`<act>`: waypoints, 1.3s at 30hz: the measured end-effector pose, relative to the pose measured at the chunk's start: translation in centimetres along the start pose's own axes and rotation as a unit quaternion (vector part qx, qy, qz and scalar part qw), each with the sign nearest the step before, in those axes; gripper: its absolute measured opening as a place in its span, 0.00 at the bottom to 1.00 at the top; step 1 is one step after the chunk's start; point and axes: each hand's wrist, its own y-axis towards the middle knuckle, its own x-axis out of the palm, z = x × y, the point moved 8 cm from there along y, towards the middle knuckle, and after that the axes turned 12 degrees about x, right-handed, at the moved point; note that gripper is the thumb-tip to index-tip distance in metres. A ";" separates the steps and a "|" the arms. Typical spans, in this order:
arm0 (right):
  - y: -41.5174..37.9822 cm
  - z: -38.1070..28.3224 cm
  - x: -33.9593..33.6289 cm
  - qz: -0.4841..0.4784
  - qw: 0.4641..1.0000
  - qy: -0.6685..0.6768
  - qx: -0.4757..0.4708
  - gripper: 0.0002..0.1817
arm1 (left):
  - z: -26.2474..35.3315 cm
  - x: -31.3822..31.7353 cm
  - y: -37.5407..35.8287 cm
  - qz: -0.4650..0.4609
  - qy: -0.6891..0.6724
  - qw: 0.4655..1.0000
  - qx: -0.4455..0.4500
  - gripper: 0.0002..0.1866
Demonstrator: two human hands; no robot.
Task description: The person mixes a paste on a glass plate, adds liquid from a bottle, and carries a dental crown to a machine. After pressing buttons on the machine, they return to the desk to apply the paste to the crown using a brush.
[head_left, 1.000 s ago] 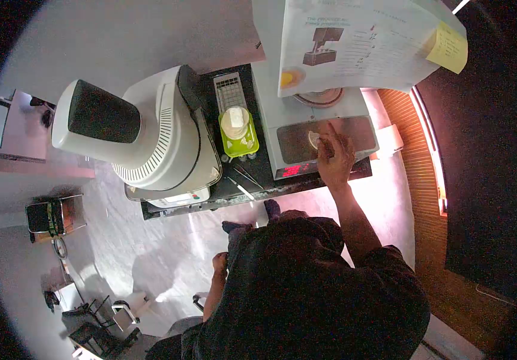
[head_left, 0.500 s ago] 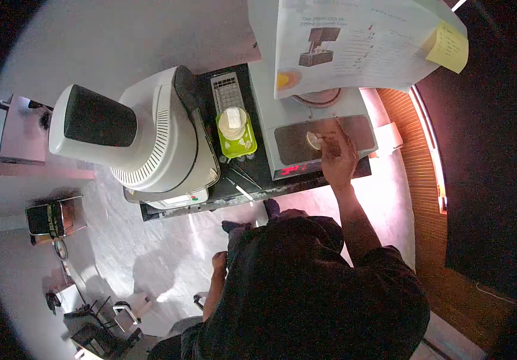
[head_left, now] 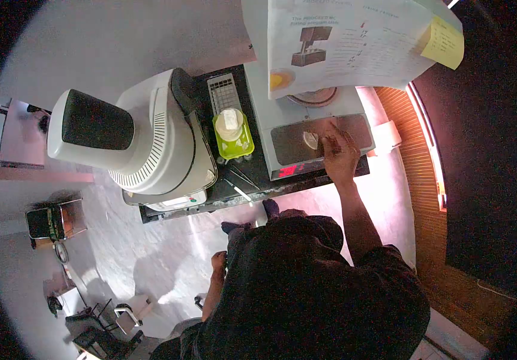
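My right hand is over the dark front panel of a light-coloured machine. Its index finger is stretched out onto the panel and the other fingers are bent, with nothing seen in them. A pale rounded patch shows on the panel just left of the fingers. Red lit digits glow along the machine's front edge. Down at my left side, well away from the machine, hangs my left hand; its fingers are curled in and nothing shows in them.
A large white machine with a dark-topped head stands at left. Between the machines are a green tray with white pieces, a keypad, and tweezers beside a thin white-handled tool. A printed sheet overhangs the right machine.
The right hand's fingers have drawn slightly apart from the pale patch, with the index finger still on the panel. The view has shifted a little; the left hand stays at my side.
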 end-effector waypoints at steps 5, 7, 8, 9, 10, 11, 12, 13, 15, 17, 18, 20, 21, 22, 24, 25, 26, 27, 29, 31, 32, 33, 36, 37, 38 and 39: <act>0.1 -0.2 0.1 0.005 1.000 -0.003 -0.013 0.24 | -0.3 0.2 -0.5 0.023 -0.114 0.991 -0.059 0.14; 0.1 -1.0 -0.3 0.014 0.999 -0.009 -0.034 0.25 | 0.0 0.2 -0.5 0.024 -0.116 0.992 -0.051 0.15; 0.2 -0.7 -0.2 0.010 1.000 -0.018 -0.021 0.25 | -0.2 0.2 -0.5 0.025 -0.118 0.992 -0.046 0.15; 0.2 -0.2 -0.1 0.006 1.000 -0.027 -0.008 0.25 | -0.5 0.1 -0.4 0.027 -0.114 0.992 -0.056 0.16; 0.3 0.3 0.0 0.002 0.999 -0.036 0.005 0.26 | -0.8 0.1 -0.4 0.028 -0.111 0.991 -0.065 0.16; 0.3 0.4 0.0 0.008 0.999 -0.031 -0.002 0.26 | -1.2 0.1 -0.3 0.030 -0.107 0.991 -0.074 0.16; 0.2 0.4 0.0 0.014 1.000 -0.026 -0.008 0.26 | -1.5 0.1 -0.2 0.035 -0.101 0.991 -0.079 0.16; 0.2 0.4 -0.1 0.020 0.999 -0.021 -0.015 0.27 | -1.7 0.1 -0.1 0.040 -0.095 0.991 -0.084 0.16; 0.3 0.6 -0.1 -0.001 1.000 -0.006 0.020 0.23 | -1.6 0.1 -0.1 0.038 -0.084 0.991 -0.095 0.16; 0.3 0.4 -0.3 0.003 1.000 -0.005 0.013 0.22 | -1.2 0.1 -0.3 0.025 -0.073 0.991 -0.108 0.16; 0.3 -0.1 -0.5 0.017 1.000 -0.012 -0.012 0.22 | 0.2 0.0 -0.4 0.020 -0.053 0.994 -0.096 0.16; 0.3 -0.3 -0.7 0.028 0.999 -0.015 -0.029 0.20 | 1.3 -0.2 -0.7 0.011 -0.012 0.997 -0.073 0.17; 0.3 -0.2 -0.6 0.023 0.999 -0.010 -0.022 0.19 | 0.9 0.0 -0.8 0.010 -0.042 0.996 -0.077 0.17; 0.3 0.0 -0.5 0.019 1.000 -0.005 -0.015 0.18 | 0.5 0.3 -0.7 0.009 -0.072 0.994 -0.081 0.17; 0.4 0.2 -0.5 0.010 1.000 -0.007 0.008 0.15 | -1.2 0.5 -0.3 0.009 -0.078 0.994 -0.076 0.17; 0.4 0.4 -0.5 0.006 1.000 -0.009 0.019 0.14 | -1.8 0.5 -0.2 0.009 -0.055 0.996 -0.068 0.18; 0.4 0.2 -0.7 0.011 1.000 -0.002 0.011 0.14 | -2.2 0.5 0.1 0.009 -0.031 0.998 -0.059 0.18; 0.4 -0.1 -0.8 0.016 1.000 0.005 0.003 0.13 | -2.8 0.6 0.2 0.007 -0.024 0.997 -0.066 0.18; 0.4 0.1 -0.8 0.018 1.000 0.013 0.004 0.12 | -4.0 0.7 0.6 0.004 -0.009 0.997 -0.081 0.18; 0.6 0.9 -0.7 0.010 1.000 0.014 0.023 0.11 | -3.2 0.7 1.7 -0.004 0.115 0.988 0.101 0.19; 0.6 0.7 -0.8 0.013 1.000 0.006 0.019 0.11 | -1.8 1.0 1.6 -0.008 0.176 0.966 0.191 0.19; 0.6 0.4 -0.9 0.016 1.000 -0.002 0.016 0.11 | -2.9 0.7 1.6 -0.002 0.110 0.987 0.119 0.19; 0.5 0.1 -1.0 0.015 1.000 0.002 0.014 0.11 | -2.4 0.6 0.3 0.006 -0.020 0.999 -0.032 0.19; 0.5 0.1 -1.0 0.013 1.000 0.008 0.015 0.11 | -2.2 0.5 0.2 0.003 -0.018 0.999 -0.035 0.20; 0.5 0.0 -1.0 0.014 1.000 0.009 0.011 0.11 | -2.5 0.6 0.2 0.000 -0.017 0.999 -0.039 0.20; 0.5 -0.1 -1.0 0.016 1.000 0.009 0.006 0.10 | -2.8 0.6 0.4 0.009 -0.018 0.999 -0.039 0.19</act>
